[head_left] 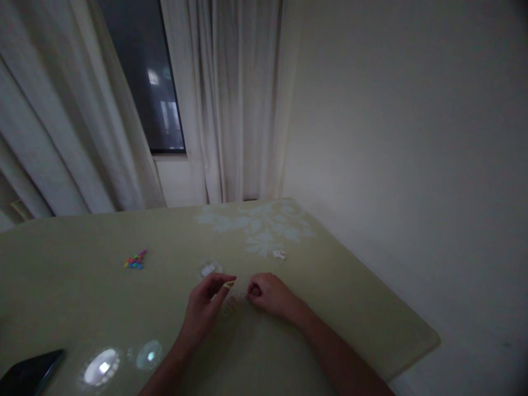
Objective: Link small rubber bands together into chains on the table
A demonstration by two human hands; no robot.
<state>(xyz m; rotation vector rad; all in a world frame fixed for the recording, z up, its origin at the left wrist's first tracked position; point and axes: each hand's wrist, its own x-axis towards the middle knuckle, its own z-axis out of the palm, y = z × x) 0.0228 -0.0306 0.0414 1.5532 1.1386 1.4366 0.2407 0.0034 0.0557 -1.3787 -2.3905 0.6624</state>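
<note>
My left hand [205,301] is closed in a pinch, with a thin pale yellow strip [229,285] at its thumb and fingertips. Just to the right, my right hand [270,293] rests low over the table with its fingers curled in. Whatever those fingers hold, if anything, is hidden. A narrow gap separates the two hands. Below it, faint thin loops [230,304] show on the tabletop, too dim to name. Behind my left hand lies a small clear plastic packet [209,268] with a whitish patch. Some small white pieces [279,254] lie beyond my right hand.
A small pile of bright multicoloured pieces [135,260] lies on the greenish table [91,297] to the left. A black flat object [31,374] is at the lower left, near bright light reflections. The table's right edge runs along a plain wall [404,148]; curtains [243,104] hang behind.
</note>
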